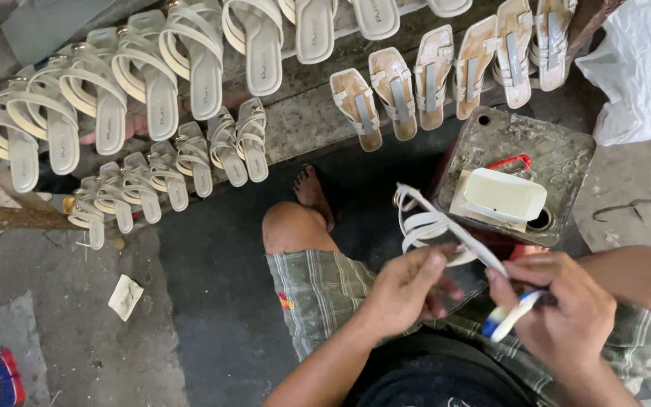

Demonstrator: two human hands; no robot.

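Overhead, rows of cream strappy sandals (190,68) lie across the concrete floor (69,301), with a line of tan insoles (431,75) to their right along a wooden plank. A white plastic bag (638,71) sits at the upper right. Just beyond the person's knee stands a grimy metal block (559,162) that carries a white rectangular container (502,194). Nearer, over the lap in plaid shorts, a cream sandal upper (435,226) with looped straps is held between both hands. The left hand (404,290) has its fingers closed on one strap of it. The right hand (566,309) has its fingers clamped on a blue-and-white toothbrush (508,320), whose head touches that strap.
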